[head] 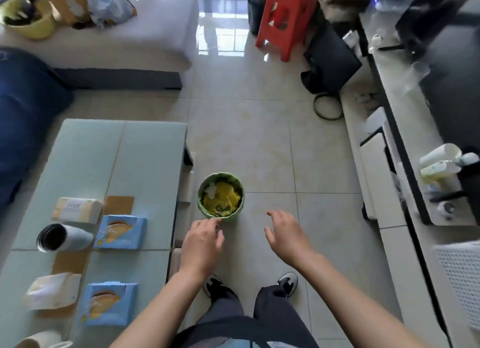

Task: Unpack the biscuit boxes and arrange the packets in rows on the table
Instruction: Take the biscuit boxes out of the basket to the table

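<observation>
Both my hands hang over the floor with fingers loosely spread and holding nothing; my left hand (pixel 201 240) is just at the rim of the green bin (pixel 221 195), my right hand (pixel 285 233) beside it. Two blue biscuit boxes (pixel 120 232) lie flat on the tabletop (pixel 85 153), apart.

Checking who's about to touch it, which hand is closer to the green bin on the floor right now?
Left. The left hand hovers at the near rim of the green bin, fingertips about touching it. The right hand is off to the bin's right, over bare floor tiles, clearly apart.
</observation>
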Demonstrator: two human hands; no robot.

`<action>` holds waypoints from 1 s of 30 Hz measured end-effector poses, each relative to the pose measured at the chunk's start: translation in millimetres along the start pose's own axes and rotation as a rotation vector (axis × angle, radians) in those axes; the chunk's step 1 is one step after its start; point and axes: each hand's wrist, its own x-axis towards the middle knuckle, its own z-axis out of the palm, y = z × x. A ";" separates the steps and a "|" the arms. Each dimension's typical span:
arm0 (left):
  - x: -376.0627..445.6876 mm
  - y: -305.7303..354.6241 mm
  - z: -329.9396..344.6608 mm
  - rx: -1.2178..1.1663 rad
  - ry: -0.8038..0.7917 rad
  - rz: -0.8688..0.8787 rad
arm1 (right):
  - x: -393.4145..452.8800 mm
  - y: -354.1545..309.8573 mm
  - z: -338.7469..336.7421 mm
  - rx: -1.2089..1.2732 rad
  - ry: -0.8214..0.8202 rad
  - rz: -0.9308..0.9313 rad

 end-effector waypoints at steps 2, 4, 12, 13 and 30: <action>1.4 30.4 14.8 0.043 -0.040 0.077 | -16.3 28.3 -9.6 0.025 0.036 0.042; 1.9 63.1 30.3 0.052 -0.098 0.142 | -34.9 58.0 -20.3 0.044 0.070 0.084; -10.9 201.2 101.0 0.087 -0.181 0.384 | -112.2 183.1 -59.7 0.122 0.193 0.257; -12.7 217.5 109.6 0.092 -0.193 0.411 | -122.5 197.8 -64.4 0.147 0.216 0.296; -3.4 456.9 247.1 0.273 -0.490 0.910 | -241.2 388.9 -100.3 0.391 0.483 0.854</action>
